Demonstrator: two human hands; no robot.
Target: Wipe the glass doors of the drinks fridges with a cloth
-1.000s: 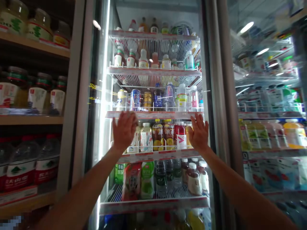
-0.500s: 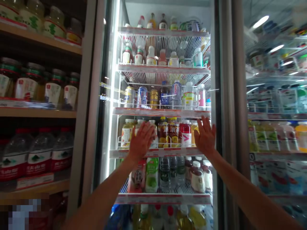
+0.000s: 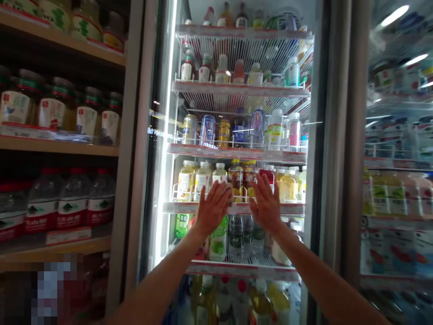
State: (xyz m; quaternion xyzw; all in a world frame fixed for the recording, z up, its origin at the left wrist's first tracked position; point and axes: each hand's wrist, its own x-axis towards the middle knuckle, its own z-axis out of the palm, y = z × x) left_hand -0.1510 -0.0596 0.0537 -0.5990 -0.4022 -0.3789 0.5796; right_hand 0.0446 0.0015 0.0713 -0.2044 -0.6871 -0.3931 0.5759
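the head camera faces forward and slightly down, meeting the lit fridge [image 3: 240,152] nearly straight on. it is close: the fridge runs past the top and bottom edges. the top shelf [image 3: 243,31] shows its underside and a low shelf [image 3: 243,269] its upper side, so the lens sits between those heights. the left hand [image 3: 214,210] and right hand [image 3: 269,208] are near mid-view. wooden shelves [image 3: 61,145] and a second fridge [image 3: 399,222] are cut off at the left and right edges. the view leans a little, shelf fronts dipping rightward.
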